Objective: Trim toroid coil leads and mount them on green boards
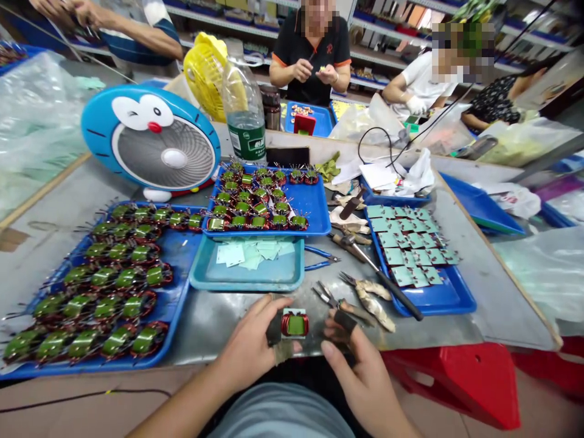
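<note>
A small transformer coil point(295, 323) with red-brown copper windings and a green taped core sits between my hands, above the metal-topped bench point(219, 328). My left hand point(249, 344) pinches its left side with thumb and dark-capped fingers. My right hand point(360, 371) is apart from the coil, its fingers spread and dark-wrapped at one fingertip. Beside that hand lie small pliers point(328, 297) and a pair of cutters point(369, 295) with taped handles. The underside of the coil is hidden.
Blue trays hold finished coils point(91, 365) point(319, 226), and a teal tray point(246, 285) holds paper slips. Another blue tray point(438, 310) holds green sheets. A cartoon desk fan point(150, 140) and a water bottle point(244, 103) stand behind. Co-workers point(310, 67) sit opposite.
</note>
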Demonstrator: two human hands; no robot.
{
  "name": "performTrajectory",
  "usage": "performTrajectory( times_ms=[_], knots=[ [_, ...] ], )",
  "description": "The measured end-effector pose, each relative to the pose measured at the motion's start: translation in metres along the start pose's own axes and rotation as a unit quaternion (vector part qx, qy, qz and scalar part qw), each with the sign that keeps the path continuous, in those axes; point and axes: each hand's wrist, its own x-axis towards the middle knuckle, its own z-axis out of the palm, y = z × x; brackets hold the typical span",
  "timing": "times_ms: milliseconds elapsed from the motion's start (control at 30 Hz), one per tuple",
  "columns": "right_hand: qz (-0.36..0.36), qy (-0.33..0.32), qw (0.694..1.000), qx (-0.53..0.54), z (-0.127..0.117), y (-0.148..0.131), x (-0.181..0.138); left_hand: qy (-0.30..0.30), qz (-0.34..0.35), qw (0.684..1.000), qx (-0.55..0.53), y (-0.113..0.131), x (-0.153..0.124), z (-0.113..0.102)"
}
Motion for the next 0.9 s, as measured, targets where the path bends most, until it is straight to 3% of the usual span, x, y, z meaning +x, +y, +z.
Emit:
performTrajectory(
  times_ms=[200,400,567,900],
  knots=[
    [-0.159,-0.048,0.978,-0.125,-0.005,-0.024,0.027,-0.015,0.023,0.999,0.025,-0.010,0.004,0.002],
    [-0.261,-0.061,0.941,-0.207,0.014,-0.042,0.045,-0.015,0.076,0.995,0.060,-0.009,0.011,0.006],
    [-0.296,-0.006,0.924,-0.241,0.034,-0.035,0.044,-0.001,0.076,0.994,0.074,-0.010,0.011,0.013],
    [-0.275,0.072,0.928,-0.242,0.052,-0.032,0.037,0.015,0.072,0.994,0.084,-0.013,0.005,0.023]
  ],
)
